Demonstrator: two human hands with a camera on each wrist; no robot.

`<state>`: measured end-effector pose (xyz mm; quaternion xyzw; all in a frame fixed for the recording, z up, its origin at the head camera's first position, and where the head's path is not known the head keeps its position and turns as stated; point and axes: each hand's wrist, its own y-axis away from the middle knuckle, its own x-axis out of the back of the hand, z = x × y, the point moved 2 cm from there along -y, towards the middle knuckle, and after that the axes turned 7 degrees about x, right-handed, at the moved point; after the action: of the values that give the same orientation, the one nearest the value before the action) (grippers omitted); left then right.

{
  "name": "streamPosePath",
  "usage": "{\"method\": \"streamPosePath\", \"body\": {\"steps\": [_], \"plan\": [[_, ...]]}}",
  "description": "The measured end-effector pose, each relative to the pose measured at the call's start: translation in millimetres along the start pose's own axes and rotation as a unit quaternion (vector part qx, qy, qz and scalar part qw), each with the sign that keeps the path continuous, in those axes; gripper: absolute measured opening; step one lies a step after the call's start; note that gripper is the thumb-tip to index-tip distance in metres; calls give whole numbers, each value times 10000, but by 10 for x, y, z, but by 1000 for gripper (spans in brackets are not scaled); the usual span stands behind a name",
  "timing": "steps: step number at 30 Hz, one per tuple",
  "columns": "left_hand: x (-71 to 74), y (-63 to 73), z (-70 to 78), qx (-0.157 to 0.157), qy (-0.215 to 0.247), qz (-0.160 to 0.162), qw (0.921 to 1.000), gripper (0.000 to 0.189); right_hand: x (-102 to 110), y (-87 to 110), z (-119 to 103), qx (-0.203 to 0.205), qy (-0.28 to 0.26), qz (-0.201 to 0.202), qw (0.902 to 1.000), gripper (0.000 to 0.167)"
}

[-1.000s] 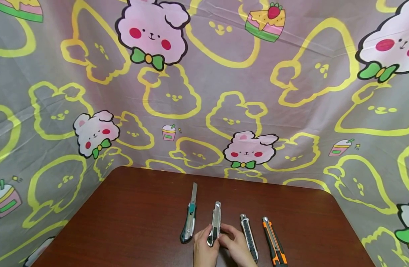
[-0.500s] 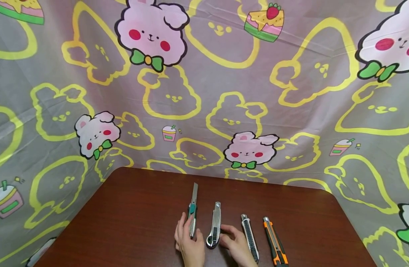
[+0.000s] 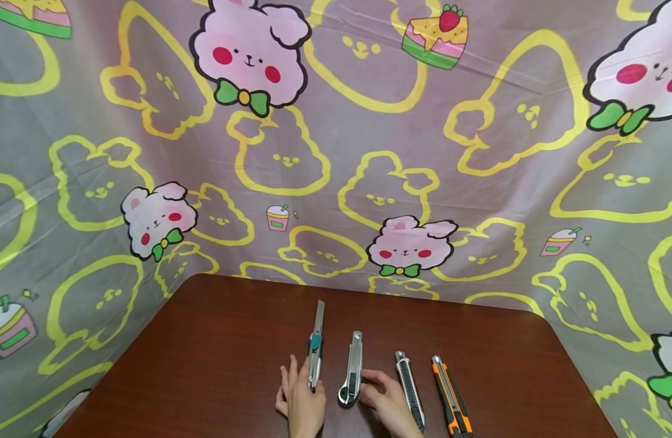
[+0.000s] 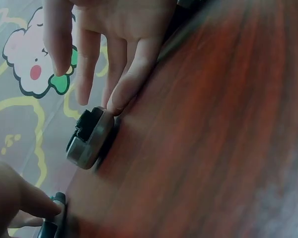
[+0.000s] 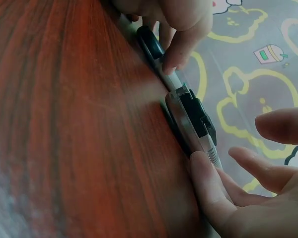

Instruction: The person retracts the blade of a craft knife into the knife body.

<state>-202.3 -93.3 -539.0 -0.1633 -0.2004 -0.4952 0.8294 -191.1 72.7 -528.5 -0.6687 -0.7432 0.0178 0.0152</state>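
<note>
Flanking a silver cutter (image 3: 353, 371), two hands are seen at the near side. By the left hand (image 3: 305, 404), the handle of a teal-and-black cutter (image 3: 315, 351) is pinched between thumb and forefinger, while the other fingers are held spread off to its left. By the right hand (image 3: 389, 404), nothing is gripped: the silver cutter is only touched along its right side by extended fingertips, and the thumb is kept apart, as is shown in the right wrist view.

Close beside the right hand, on its right, a grey-and-black cutter (image 3: 408, 389) is laid, and farther right an orange-and-black cutter (image 3: 451, 395). Beyond the left hand, the long bare blade (image 3: 320, 314) of the teal-and-black cutter is pointed away. All four cutters are supported by a reddish-brown table (image 3: 221, 340). Farthest from the hands, the table is backed by a hanging grey cloth (image 3: 363, 131), printed with yellow outlines and white rabbit heads.
</note>
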Motion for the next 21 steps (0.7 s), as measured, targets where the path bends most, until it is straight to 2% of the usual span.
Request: {"method": "streamPosePath", "body": {"steps": [3, 10, 21], "plan": [[-7, 1, 0, -52, -62, -7, 10000, 51, 0, -4, 4, -13, -10, 23, 10000, 41], [0, -4, -12, -25, -15, 395, 9992, 45, -2, -7, 9, -35, -22, 27, 10000, 41], [1, -3, -21, 100, -176, 566, 9982, 47, 1, -3, 1, 31, 109, -32, 9999, 40]]}}
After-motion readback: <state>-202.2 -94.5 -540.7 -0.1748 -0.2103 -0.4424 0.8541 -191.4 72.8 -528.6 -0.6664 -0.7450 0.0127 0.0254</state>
